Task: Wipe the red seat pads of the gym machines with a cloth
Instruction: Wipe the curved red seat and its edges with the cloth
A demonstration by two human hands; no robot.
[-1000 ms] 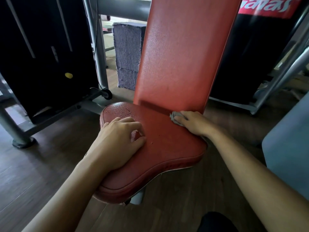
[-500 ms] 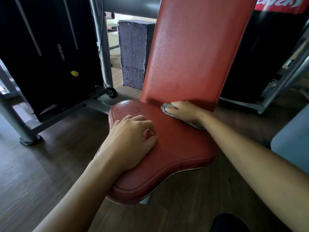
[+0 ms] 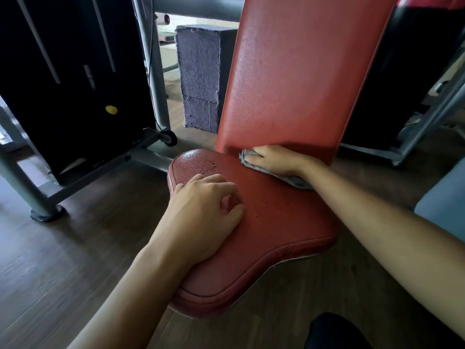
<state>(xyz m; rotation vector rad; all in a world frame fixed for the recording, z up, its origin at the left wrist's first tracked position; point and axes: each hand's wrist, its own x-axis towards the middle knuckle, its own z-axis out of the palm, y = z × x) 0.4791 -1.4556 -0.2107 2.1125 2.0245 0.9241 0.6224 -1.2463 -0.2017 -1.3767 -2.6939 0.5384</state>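
Since a second ago the right hand [image 3: 276, 159] has slid the cloth [image 3: 295, 180] leftward along the back edge of the seat pad [image 3: 276, 227], right in the crease under the backrest [image 3: 297, 84]. The left hand [image 3: 201, 212] hasn't budged. The pad is grainy red vinyl, rounded and lobed at the front with a stitched rim, and droplets [image 3: 196, 163] bead on its back-left corner. The cloth is a thin, rumpled grey rag. The right hand lies flat on it with fingers stretched out, pressing it down. The left hand rests mid-pad, well in front of the cloth, with its fingers curled and holding nothing.
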